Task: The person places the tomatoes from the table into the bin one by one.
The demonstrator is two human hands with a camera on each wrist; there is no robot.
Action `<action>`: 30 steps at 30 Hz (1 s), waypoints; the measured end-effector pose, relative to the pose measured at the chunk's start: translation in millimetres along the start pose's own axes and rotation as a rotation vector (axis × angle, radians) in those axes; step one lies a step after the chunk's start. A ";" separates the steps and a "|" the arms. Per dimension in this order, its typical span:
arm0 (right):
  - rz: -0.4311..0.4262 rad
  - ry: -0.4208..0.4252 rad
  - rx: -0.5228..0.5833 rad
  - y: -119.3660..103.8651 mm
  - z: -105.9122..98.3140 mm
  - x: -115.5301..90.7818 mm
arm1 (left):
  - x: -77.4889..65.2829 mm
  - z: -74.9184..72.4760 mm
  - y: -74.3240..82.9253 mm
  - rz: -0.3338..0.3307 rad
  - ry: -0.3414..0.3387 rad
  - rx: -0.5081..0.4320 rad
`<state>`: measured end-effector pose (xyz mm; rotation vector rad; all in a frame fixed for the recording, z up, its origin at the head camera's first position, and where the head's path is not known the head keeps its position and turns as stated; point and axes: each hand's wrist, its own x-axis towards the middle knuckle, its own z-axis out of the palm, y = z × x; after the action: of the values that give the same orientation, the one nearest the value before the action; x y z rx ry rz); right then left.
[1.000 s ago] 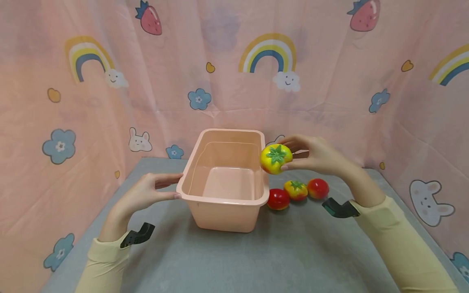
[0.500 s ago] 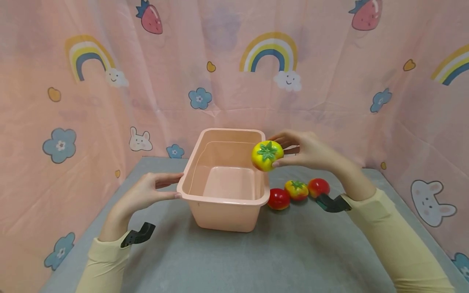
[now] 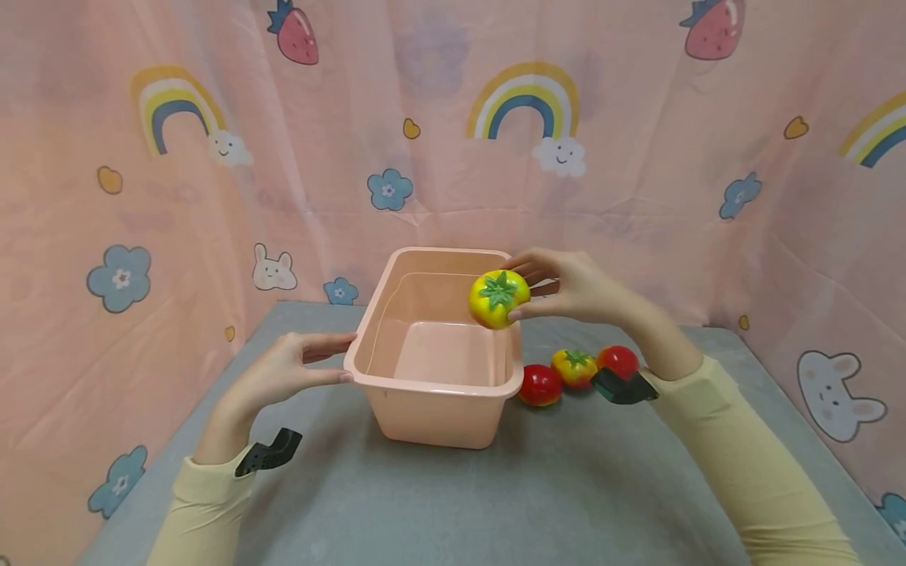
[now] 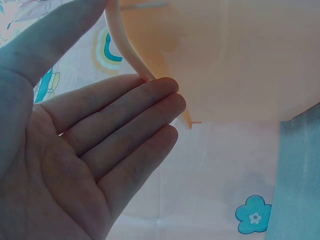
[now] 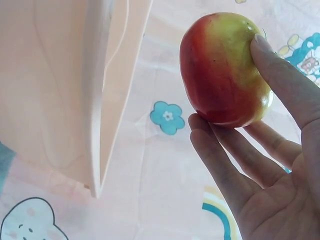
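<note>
In the head view, a pink plastic basin (image 3: 432, 417) stands on the grey table. My left hand (image 3: 283, 377) touches its left rim, fingers nearly straight; the left wrist view shows those fingers (image 4: 135, 115) lying against the basin's side. My right hand (image 3: 566, 287) holds a yellow-red tomato (image 3: 488, 310) with a green leafy top between thumb and fingers, over the basin's right rim. From the right wrist, the tomato's (image 5: 220, 70) smooth red underside shows. On the table right of the basin lie a red tomato (image 3: 541, 386), a yellow-red one (image 3: 572, 366) and another red one (image 3: 617, 361).
A pink curtain (image 3: 453, 196) printed with rainbows, flowers and rabbits hangs behind and at both sides of the grey table (image 3: 453, 503). Black wrist mounts (image 3: 269, 453) sit at the cuffs. The right one partly covers the two tomatoes farther right.
My right hand has carried the yellow-red tomato leftward and slightly up, from beside the basin's right rim to above it. The left hand stays at the left rim.
</note>
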<state>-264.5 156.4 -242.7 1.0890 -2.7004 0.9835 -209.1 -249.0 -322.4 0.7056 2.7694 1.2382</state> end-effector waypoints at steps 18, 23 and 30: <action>-0.029 -0.059 0.023 0.9 9.6 15.4 | 1.0 0.6 -0.1 0.015 0.003 0.001; -0.004 -0.058 0.033 5.8 9.1 10.3 | 1.1 0.7 0.6 0.016 0.002 -0.005; 0.009 -0.048 0.065 10.8 6.3 -0.7 | 0.2 0.6 1.6 -0.008 0.004 -0.017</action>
<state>-269.8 159.1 -253.8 1.1261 -2.7314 1.0680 -208.6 -247.6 -321.6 0.6902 2.7589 1.2615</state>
